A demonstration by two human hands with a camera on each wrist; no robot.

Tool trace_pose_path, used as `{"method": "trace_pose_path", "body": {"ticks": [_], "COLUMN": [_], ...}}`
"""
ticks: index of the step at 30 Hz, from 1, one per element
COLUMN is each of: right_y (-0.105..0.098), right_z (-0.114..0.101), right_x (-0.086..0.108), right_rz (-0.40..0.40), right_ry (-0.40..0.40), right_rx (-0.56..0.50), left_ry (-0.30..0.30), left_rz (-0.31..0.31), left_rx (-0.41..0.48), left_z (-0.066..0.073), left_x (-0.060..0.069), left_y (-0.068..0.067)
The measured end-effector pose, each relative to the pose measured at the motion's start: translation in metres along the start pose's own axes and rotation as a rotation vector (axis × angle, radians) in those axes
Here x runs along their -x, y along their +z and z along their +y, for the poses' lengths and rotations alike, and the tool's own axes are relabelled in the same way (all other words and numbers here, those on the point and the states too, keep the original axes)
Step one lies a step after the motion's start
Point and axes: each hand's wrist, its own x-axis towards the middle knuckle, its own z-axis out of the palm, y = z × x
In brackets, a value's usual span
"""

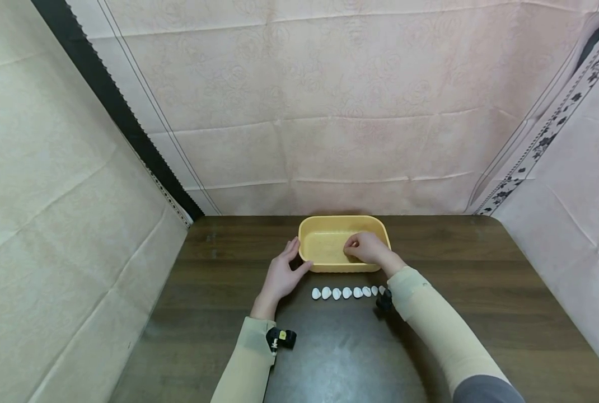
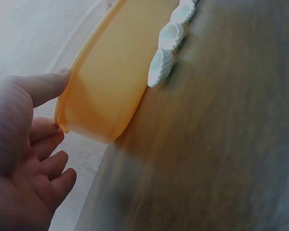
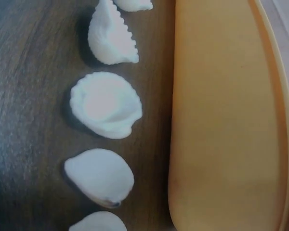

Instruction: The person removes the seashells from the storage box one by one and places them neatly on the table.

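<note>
A yellow plastic basin [image 1: 324, 267] stands at the far edge of the table. My left hand [image 1: 283, 273] rests against its near left corner, thumb and fingers spread on either side; the left wrist view shows the thumb [image 2: 50, 85] on the rim. Reaching over the near wall, my right hand [image 1: 368, 248] is inside the basin with fingers bent downward; whether anything is between the fingertips is hidden. Several white seashells [image 1: 337, 294] lie in a row before the basin. Close up, one shell [image 3: 106, 105] shows a scalloped edge, another [image 3: 100, 176] a smoother one.
The brown wooden table [image 1: 219, 313] carries a dark grey sheen in front of the shells. Pale patterned cloth [image 1: 350, 112] hangs behind it and on both sides. A small black device [image 1: 281, 338] is strapped to the left wrist.
</note>
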Motion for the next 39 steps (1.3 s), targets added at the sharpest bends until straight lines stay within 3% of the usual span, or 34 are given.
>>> {"method": "trace_pose_path", "body": {"ticks": [10, 22, 26, 32, 39], "right_y": [-0.014, -0.028, -0.026, -0.019, -0.005], "right_z": [-0.001, 0.014, 0.024, 0.046, 0.061], "right_x": [0.013, 0.074, 0.098, 0.125, 0.139], "right_rz": [0.156, 0.314, 0.351, 0.327, 0.173], "right_ry": [-0.015, 0.055, 0.107, 0.162, 0.169], "right_rx": [-0.129, -0.445, -0.477, -0.403, -0.270], "left_ry": [0.000, 0.007, -0.002, -0.013, 0.025], "left_rz": [0.000, 0.005, 0.002, -0.001, 0.009], "left_rx": [-0.001, -0.004, -0.002, -0.002, -0.001], "left_z": [0.000, -0.002, -0.001, 0.001, -0.001], "left_x": [0.000, 0.000, 0.000, 0.000, 0.000], "left_y": [-0.001, 0.001, 0.001, 0.001, 0.001]}}
